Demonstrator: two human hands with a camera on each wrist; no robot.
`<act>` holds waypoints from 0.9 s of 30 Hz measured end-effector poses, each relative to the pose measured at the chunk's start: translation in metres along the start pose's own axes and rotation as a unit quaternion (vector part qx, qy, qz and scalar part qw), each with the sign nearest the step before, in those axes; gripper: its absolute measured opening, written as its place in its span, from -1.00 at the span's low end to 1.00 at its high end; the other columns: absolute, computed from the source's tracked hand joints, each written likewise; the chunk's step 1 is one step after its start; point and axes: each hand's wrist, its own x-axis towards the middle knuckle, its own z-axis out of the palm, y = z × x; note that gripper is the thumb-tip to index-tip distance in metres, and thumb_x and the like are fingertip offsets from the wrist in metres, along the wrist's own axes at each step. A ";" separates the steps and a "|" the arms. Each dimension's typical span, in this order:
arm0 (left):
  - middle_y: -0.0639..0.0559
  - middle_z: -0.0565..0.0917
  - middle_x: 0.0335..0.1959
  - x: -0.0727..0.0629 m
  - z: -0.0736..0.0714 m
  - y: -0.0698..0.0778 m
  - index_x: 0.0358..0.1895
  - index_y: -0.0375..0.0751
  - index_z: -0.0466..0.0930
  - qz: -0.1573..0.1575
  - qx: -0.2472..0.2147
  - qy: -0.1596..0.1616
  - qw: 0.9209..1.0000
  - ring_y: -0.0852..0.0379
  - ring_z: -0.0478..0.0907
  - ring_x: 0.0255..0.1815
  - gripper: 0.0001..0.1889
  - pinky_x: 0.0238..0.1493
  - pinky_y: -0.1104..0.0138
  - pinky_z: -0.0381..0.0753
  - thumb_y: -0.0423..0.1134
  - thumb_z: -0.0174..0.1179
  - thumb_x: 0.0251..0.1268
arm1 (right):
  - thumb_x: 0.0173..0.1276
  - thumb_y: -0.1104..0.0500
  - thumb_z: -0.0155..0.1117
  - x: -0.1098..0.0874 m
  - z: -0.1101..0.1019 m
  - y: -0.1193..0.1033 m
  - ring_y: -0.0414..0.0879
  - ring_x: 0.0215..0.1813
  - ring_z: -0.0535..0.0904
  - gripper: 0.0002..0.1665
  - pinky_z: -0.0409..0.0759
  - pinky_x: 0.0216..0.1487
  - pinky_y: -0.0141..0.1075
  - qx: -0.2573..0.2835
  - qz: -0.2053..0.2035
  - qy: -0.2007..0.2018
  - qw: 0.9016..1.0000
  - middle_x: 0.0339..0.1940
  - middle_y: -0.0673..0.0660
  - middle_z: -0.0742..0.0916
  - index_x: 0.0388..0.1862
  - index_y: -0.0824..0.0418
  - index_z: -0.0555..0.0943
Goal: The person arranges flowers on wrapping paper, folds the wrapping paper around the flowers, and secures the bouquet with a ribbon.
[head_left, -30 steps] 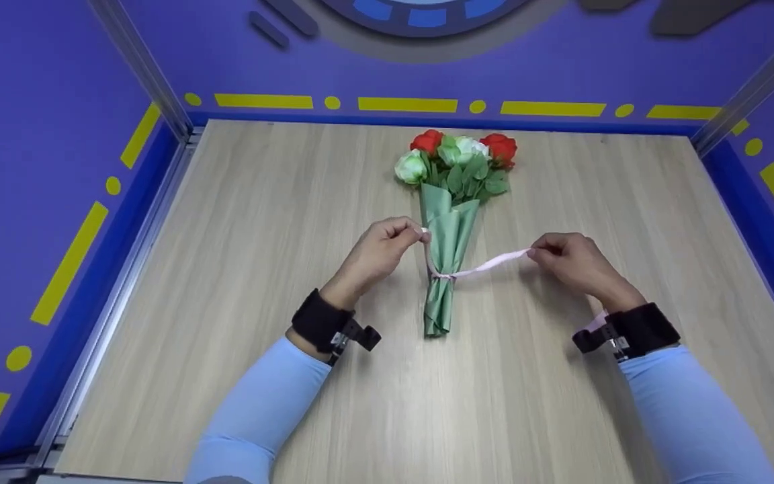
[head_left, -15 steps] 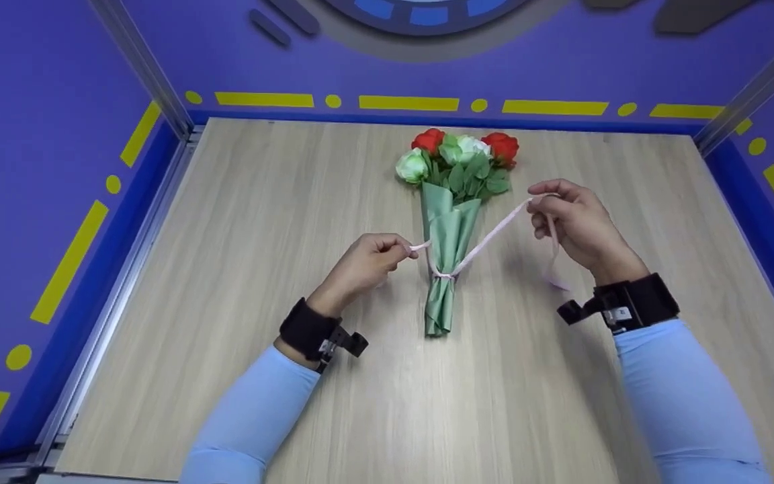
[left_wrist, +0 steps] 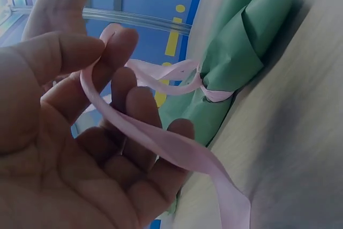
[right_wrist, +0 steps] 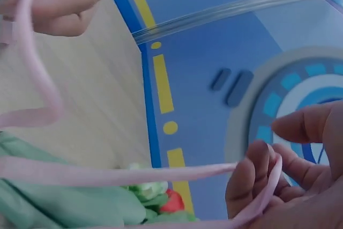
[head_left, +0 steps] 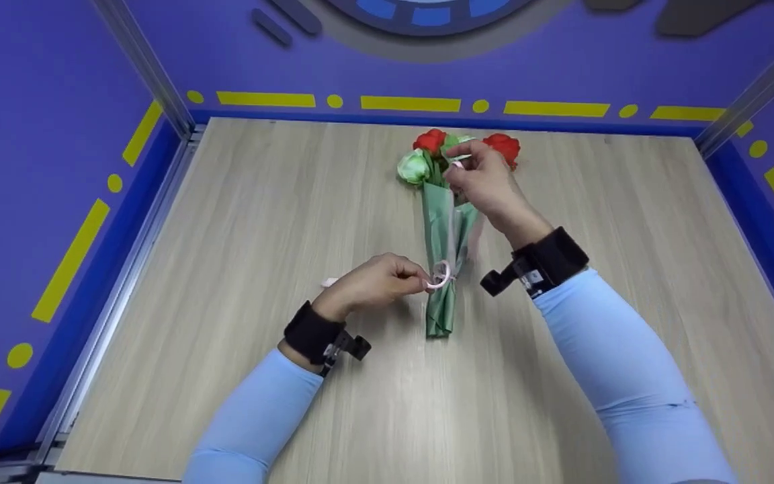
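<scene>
A bouquet wrapped in green paper [head_left: 437,218] lies on the table, with red roses [head_left: 503,148] and pale green-white flowers [head_left: 414,166] at its far end. Pink ribbon [left_wrist: 217,95] circles the lower wrap. My left hand [head_left: 381,284], left of the wrap, pinches one ribbon end between thumb and index finger; its tail trails over the palm in the left wrist view. Above the flowers, my right hand [head_left: 491,185] holds the other length of ribbon [right_wrist: 118,175], which runs taut from the tie and loops over its curled fingers. That hand hides part of the blooms.
The wood-grain table [head_left: 279,188] is bordered by blue panels [head_left: 239,54] with yellow marks at the back and sides. Metal rails [head_left: 142,67] stand at the corners. Each wrist carries a black strap [head_left: 314,334] with a small camera.
My right hand has swung left and away from me, from right of the bouquet to above its flowers, carrying its ribbon. My left hand has lowered slightly toward the tie, still pinching its end.
</scene>
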 end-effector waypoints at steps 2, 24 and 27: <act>0.10 0.81 -0.05 0.000 0.000 0.001 -0.06 -0.14 0.87 0.005 0.014 -0.010 1.000 0.29 0.52 -0.14 -0.75 -0.08 0.42 0.48 -0.23 0.16 0.54 | 0.48 0.28 0.15 0.003 0.007 -0.003 -0.07 -0.35 0.45 -0.54 0.44 -0.35 -0.32 -0.086 0.002 0.002 0.996 -0.22 0.10 0.56 0.34 0.24 0.54; 0.22 0.48 -0.50 0.006 0.002 0.005 -0.10 -0.26 0.82 -0.009 0.048 0.049 0.998 0.28 0.41 -0.49 -0.78 -0.39 0.41 0.37 -0.23 0.21 0.55 | 0.55 0.28 0.16 -0.008 0.031 0.031 0.00 -0.05 0.65 -0.69 0.59 -0.01 -0.17 -0.183 -0.102 -0.082 0.974 0.00 0.19 0.79 0.16 0.24 0.72; 0.20 0.47 -0.54 0.011 0.002 0.008 -0.08 -0.30 0.79 -0.022 -0.015 0.068 0.997 0.27 0.39 -0.51 -0.77 -0.45 0.43 0.35 -0.23 0.21 0.57 | 0.53 0.22 0.21 -0.018 0.023 0.037 -0.03 -0.18 0.60 -0.76 0.53 -0.10 -0.21 -0.184 -0.101 -0.030 0.977 -0.11 0.15 0.81 0.01 0.21 0.77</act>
